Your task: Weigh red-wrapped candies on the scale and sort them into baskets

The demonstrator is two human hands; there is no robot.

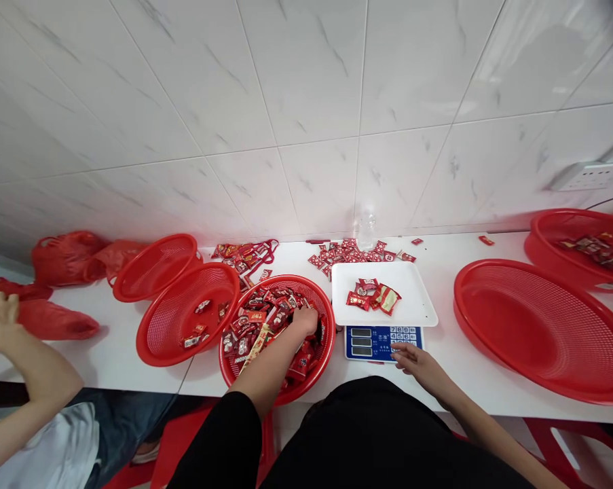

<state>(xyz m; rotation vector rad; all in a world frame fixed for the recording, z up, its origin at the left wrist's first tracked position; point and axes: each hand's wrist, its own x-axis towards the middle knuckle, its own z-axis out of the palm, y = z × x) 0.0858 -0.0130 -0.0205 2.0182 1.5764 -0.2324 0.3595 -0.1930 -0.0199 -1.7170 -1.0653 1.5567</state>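
My left hand [306,319] reaches into a red plastic basket [328,339] filled with red-wrapped snack packets [255,316]. Its fingers dip among the packets, so what they touch or hold is hidden. At the front right corner of a digital scale [372,343] is my right hand [411,358], fingers extended, beside the blue keypad and holding nothing. The scale's white tray [413,292] carries several red packets [363,295] and one packet with a pale gold panel [387,299].
Small red packets [344,255] lie by the wall near a clear bottle [366,229]. Red baskets [189,312] stand left and a large one [530,326] right. Behind it, another basket [555,255] holds packets. A co-worker's hand [1,316] is beside red bags [56,319].
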